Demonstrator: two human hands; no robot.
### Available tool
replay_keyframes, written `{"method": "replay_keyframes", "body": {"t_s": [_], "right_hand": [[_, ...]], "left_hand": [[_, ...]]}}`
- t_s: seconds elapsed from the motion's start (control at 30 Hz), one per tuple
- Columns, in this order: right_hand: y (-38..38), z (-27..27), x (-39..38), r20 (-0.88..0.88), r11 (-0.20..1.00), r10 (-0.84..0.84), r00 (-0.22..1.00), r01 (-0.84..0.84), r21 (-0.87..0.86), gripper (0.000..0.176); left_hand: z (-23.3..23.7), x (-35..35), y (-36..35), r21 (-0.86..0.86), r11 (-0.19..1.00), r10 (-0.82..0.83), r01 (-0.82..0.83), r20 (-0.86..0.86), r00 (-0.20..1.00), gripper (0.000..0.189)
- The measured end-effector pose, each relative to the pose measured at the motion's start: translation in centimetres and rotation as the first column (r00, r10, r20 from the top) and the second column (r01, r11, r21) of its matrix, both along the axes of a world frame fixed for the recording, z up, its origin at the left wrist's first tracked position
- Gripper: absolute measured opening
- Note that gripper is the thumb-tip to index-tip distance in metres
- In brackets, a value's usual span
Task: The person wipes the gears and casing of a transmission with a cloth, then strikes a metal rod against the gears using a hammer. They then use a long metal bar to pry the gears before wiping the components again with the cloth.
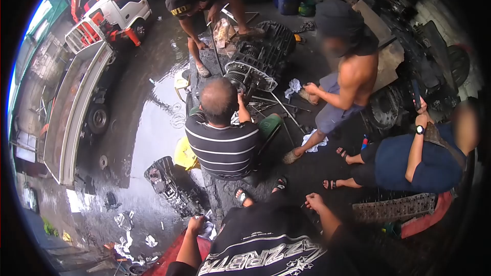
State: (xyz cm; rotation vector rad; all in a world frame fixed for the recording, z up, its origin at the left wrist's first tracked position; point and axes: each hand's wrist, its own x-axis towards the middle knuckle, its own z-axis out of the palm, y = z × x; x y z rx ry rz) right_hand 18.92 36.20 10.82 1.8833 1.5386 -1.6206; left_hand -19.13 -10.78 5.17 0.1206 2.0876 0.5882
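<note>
At the lower left, my left hand (pixel 196 223) is closed at a crumpled white cloth (pixel 208 231). My right hand (pixel 314 202) is raised at the lower middle, its fingers pinched together; whatever is between them is too small to name. Beyond my left hand lies a dirty metal gearbox part (pixel 171 186) on the wet ground. In front of me, a person in a striped shirt (pixel 222 145) sits facing a large opened gearbox (pixel 263 53), whose gears show.
A bent-over person (pixel 202 0) stands beyond the gearbox. A shirtless person (pixel 353 79) and one in blue (pixel 419 163) are on the right. A yellow chair (pixel 185 153), a metal engine block (pixel 391 208) and a white truck (pixel 120 2) also show.
</note>
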Motion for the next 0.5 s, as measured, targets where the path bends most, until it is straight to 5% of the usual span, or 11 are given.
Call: {"method": "replay_keyframes", "body": {"t_s": [0.1, 0.2, 0.27, 0.37, 0.4, 0.5], "right_hand": [[0.1, -0.6, -0.6, -0.047, 0.999, -0.033, 0.998, 0.034, 0.013, 0.017], [0.8, -0.4, -2.4, -0.108, 0.996, -0.076, 0.991, 0.081, 0.037, 0.017], [1.2, -0.4, -3.4, -0.165, 0.994, -0.076, 0.983, 0.087, 0.064, 0.016], [1.5, 0.6, -4.8, -0.212, 0.990, -0.072, 0.975, 0.095, 0.102, 0.016], [1.4, 0.7, -4.8, -0.219, 0.989, -0.063, 0.974, 0.091, 0.119, 0.016], [1.5, 0.5, -4.2, -0.177, 0.993, -0.072, 0.982, 0.087, 0.079, 0.015]], "left_hand": [[0.6, -0.2, 0.4, 0.029, 0.994, 0.098, -0.101, 0.101, 0.990, 0.042], [-0.9, -0.2, 0.3, 0.051, 0.989, 0.135, -0.136, 0.020, 0.991, 0.033], [5.1, 0.4, 3.4, 0.112, 0.980, 0.156, -0.163, 0.065, 0.986, 0.036], [5.6, -1.0, 3.8, 0.001, 0.999, -0.043, 0.043, -0.033, 0.999, 0.038], [7.6, -1.0, 4.6, -0.130, 0.991, -0.012, 0.012, -0.007, 1.000, 0.041], [7.8, -2.1, 4.1, -0.007, 0.996, 0.088, -0.088, 0.108, 0.990, 0.039]]}}
